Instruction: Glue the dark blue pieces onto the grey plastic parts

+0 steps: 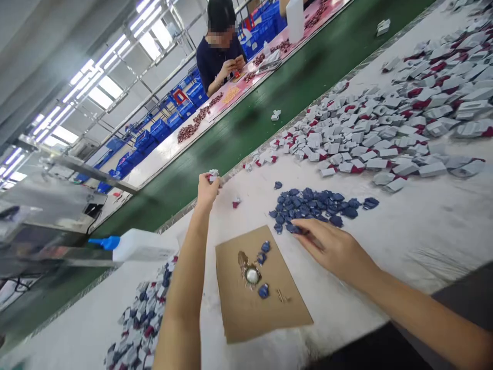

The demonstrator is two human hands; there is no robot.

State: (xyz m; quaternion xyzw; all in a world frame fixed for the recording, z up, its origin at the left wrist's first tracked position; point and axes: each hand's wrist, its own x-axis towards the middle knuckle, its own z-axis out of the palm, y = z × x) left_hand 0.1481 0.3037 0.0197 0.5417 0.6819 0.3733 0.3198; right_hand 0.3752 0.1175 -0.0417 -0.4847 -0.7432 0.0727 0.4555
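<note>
My left hand (208, 191) is stretched forward at the edge of the green belt, its fingers closed round a small white and red part (213, 175). At the near edge of a pile of dark blue pieces (308, 203), my right hand (321, 244) pinches one blue piece (293, 227). Between my arms lies a brown cardboard sheet (265, 318). On it are a round shiny object (252, 275), a few blue pieces (264, 291) and some thin slivers (282, 296).
White and red parts (377, 139) are heaped at the right. Mixed parts (138, 324) lie left, near a white bottle (140, 245) with a blue tip. Beyond the green belt (246, 123), a person (220, 49) works at another table.
</note>
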